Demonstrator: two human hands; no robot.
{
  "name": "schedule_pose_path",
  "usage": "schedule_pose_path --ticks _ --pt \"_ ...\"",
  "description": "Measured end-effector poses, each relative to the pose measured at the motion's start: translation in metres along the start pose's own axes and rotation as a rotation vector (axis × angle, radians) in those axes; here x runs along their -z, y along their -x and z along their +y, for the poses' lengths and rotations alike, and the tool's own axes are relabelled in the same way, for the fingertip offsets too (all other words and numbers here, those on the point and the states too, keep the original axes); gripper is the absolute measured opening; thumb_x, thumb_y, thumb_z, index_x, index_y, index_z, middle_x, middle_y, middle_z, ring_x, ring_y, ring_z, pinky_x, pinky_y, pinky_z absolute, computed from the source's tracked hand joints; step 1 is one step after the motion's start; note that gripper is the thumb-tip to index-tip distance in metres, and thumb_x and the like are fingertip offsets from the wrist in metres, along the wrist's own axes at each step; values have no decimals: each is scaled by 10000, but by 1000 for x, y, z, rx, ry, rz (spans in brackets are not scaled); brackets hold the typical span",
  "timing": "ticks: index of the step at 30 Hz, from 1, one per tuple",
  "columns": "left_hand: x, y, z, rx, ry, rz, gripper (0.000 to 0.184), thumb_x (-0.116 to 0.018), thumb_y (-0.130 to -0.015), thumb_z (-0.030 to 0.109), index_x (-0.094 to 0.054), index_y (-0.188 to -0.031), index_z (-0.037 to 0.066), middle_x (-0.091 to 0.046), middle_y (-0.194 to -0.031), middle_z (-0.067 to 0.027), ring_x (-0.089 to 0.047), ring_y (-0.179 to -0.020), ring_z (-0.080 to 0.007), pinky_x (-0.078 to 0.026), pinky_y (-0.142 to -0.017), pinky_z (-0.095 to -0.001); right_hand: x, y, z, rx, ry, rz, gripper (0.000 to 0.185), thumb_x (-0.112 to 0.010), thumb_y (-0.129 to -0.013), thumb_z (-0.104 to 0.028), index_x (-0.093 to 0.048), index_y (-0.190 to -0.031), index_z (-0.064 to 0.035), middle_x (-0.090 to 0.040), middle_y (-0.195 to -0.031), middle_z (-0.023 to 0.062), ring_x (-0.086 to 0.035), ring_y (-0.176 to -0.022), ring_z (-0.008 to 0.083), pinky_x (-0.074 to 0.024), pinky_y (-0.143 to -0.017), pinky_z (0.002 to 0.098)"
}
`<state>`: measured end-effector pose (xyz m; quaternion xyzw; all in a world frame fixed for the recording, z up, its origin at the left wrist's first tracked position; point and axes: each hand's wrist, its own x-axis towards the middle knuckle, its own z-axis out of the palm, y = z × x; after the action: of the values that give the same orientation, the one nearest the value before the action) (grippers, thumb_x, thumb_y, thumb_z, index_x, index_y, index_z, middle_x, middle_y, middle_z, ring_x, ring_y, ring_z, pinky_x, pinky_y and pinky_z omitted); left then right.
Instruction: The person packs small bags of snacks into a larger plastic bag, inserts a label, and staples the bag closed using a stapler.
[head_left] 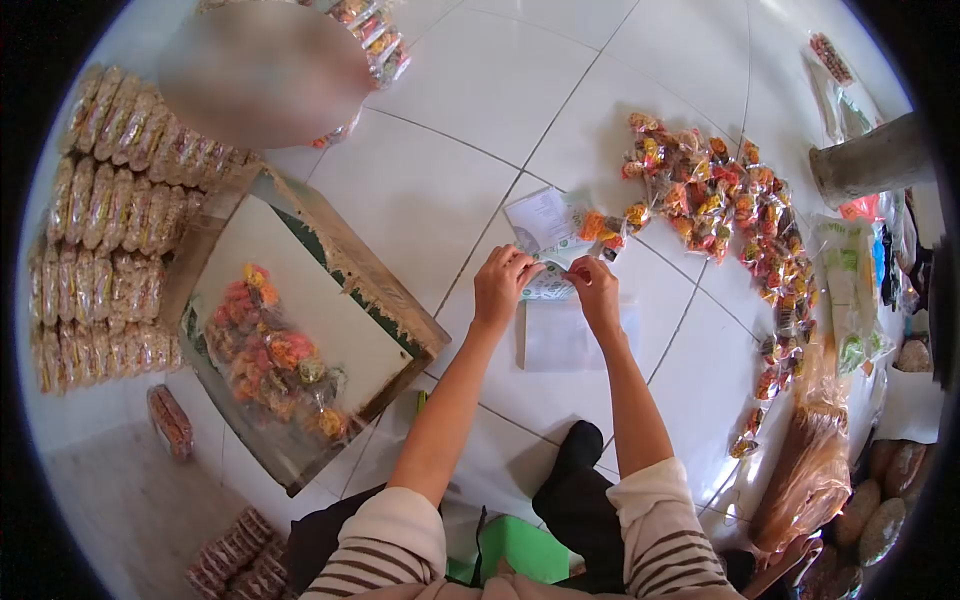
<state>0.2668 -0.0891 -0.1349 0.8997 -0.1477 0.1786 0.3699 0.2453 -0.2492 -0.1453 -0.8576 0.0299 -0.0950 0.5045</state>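
Note:
Both hands are over the white tiled floor, fingers pinched at a thin, clear plastic bag with green print (545, 283). My left hand (500, 285) grips its left side, and my right hand (597, 292) grips its right side. Just beyond them lies a white printed sheet or bag (538, 217). Small packets of orange and red snacks (604, 229) lie beside it, close to my right fingertips. Under my wrists, a flat stack of clear plastic bags (565, 338) rests on the floor.
Many similar packets (700, 190) curve along the floor to the right. At left stands a torn-edged cardboard box (390, 300) with more packets (285, 350) inside. Rows of wrapped snacks (100, 270) line the far left. A green stool (525, 548) is below me. A blurred patch covers the upper left.

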Motion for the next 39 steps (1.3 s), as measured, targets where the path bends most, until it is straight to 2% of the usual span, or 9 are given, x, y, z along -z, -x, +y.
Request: schedule_pose_path --ticks 8,13,15,19,24,27,29,34,39 --pt "43 -9 36 -5 -39 -3 199 -682 -671 124 -584 -842 95 -572 -766 -37 -554 -715 -192 -444 -578 -317 40 -12 -65 344 292 59 140 -639 -700 -82 -529 -776 -42 -588 -763 68 -525 -799 265 -400 -731 362" --pt "82 -18 79 -209 -118 161 194 -631 -724 91 -563 -905 92 -582 -836 -84 -575 -795 -238 -457 -684 -331 70 -5 -117 321 252 -12 101 -604 -740 -96 -533 -789 -44 -591 -767 78 -555 -754 256 -409 -698 356" --pt "103 -18 99 -46 321 44 202 -602 -761 111 -544 -950 73 -583 -933 -112 -571 -858 -259 -446 -758 -347 81 -3 -143 308 174 -57 91 -590 -752 -97 -539 -802 -42 -596 -781 86 -564 -744 257 -416 -695 353" --pt "162 -29 130 129 308 -101 207 -633 -756 192 -564 -871 35 -622 -805 -115 -609 -698 -244 -466 -598 -327 98 8 -215 252 64 -103 101 -555 -788 -94 -559 -865 -29 -610 -849 101 -581 -764 254 -441 -692 325" --pt "266 -22 150 192 277 342 241 -669 -738 217 -539 -711 16 -511 -538 -68 -441 -460 -154 -373 -468 -299 71 36 -297 275 -498 303 262 -572 -825 -206 -533 -1007 -21 -560 -991 80 -533 -817 171 -435 -688 286" --pt "319 6 142 298 227 516 305 -680 -731 257 -509 -676 10 -499 -529 -66 -430 -468 -143 -372 -470 -297 23 58 -320 4 -636 240 358 -597 -809 -280 -507 -1042 -24 -544 -923 67 -532 -798 142 -432 -716 259" --pt "336 33 138 282 223 615 365 -679 -725 305 -481 -637 12 -505 -542 -70 -424 -465 -172 -368 -471 -308 2 83 -333 -119 -611 -117 373 -645 -760 -264 -513 -992 -3 -554 -813 37 -529 -736 131 -430 -626 269" --pt "300 70 107 296 -27 449 313 -606 -778 330 -476 -869 61 -567 -628 -145 -545 -561 -316 -404 -509 -393 -26 111 -315 2 -297 59 393 -686 -669 -173 -512 -955 32 -599 -812 184 -585 -718 256 -444 -635 345" --pt "230 69 110 464 95 152 319 -553 -815 290 -391 -1050 147 -585 -663 -182 -571 -661 -382 -406 -538 -465 -4 102 -259 -60 -185 224 372 -653 -700 -137 -495 -999 17 -601 -817 195 -589 -787 320 -444 -668 385"
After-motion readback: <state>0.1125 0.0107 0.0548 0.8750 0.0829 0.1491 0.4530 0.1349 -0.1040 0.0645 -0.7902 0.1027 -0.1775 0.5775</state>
